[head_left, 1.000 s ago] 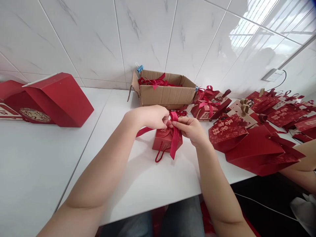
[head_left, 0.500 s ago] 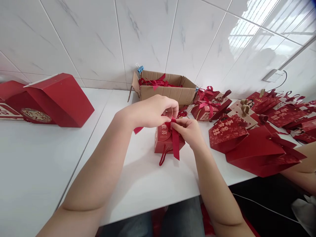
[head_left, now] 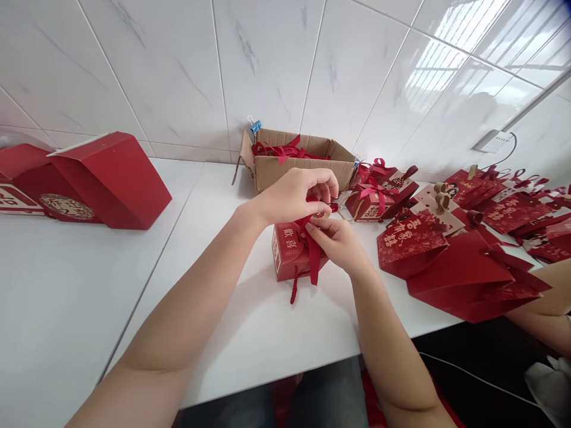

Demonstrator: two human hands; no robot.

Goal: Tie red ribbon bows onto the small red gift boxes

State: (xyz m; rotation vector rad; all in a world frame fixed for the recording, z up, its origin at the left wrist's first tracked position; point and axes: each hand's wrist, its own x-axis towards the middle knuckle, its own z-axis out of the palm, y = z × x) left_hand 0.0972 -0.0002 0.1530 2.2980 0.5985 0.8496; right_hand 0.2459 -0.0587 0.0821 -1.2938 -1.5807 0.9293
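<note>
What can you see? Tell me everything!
Small box: one, red, under hands
Ribbon: one, red, on small box
Rope handle: one, red, small box's front
Cardboard box: one, brown, by wall
Loose ribbons: many, red, in cardboard box
Clips: two, blue, cardboard box's corners
Gift boxes and bags: many, mostly red, right
Large packages: at least two, red, left
Table: one, white, underneath
Wall: one, whitish, behind
Socket: one, white, right
Another person: one, far right
Left hand, right hand: two, centre
Legs: two, bluish, below
</note>
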